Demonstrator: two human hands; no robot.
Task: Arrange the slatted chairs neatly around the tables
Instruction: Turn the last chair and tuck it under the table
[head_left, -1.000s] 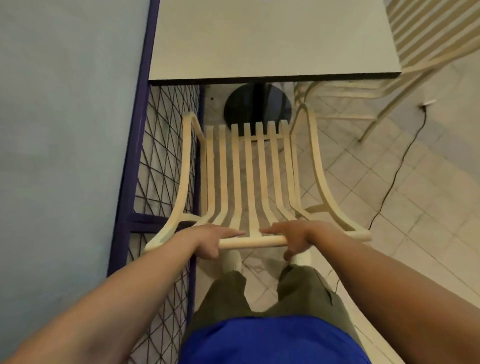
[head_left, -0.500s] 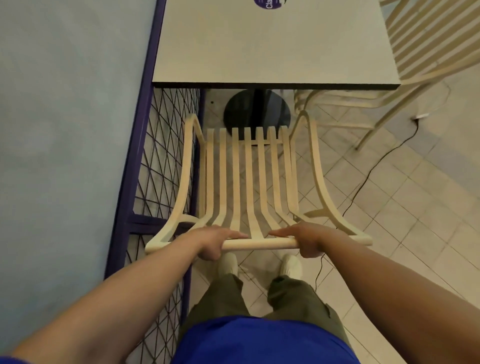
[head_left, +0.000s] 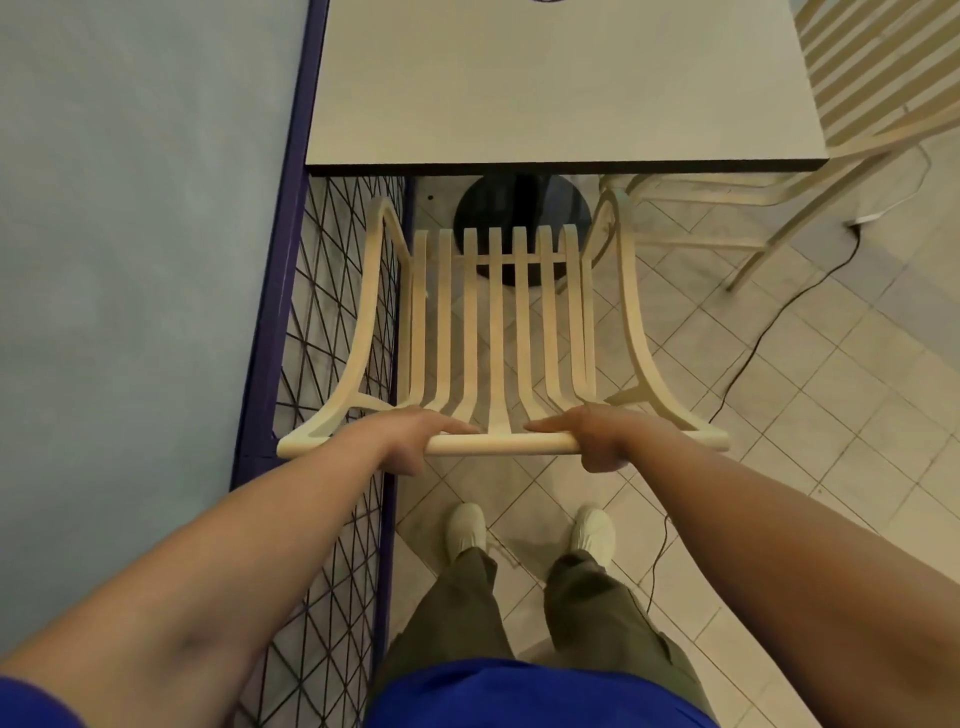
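Observation:
A cream slatted chair stands in front of me, its seat facing a grey square table. My left hand grips the chair's top back rail left of centre. My right hand grips the same rail right of centre. The front of the seat lies just short of the table's near edge, over the black round table base. A second slatted chair stands at the table's right side, partly cut off by the frame.
A pale blue wall with a purple frame and black wire mesh panel runs close along the chair's left side. A black cable trails across the tiled floor at right. My feet in white shoes stand behind the chair.
The view has risen and the chair has slid a little forward toward the table. My feet have moved apart and now show fully behind the chair. Both hands keep their grip.

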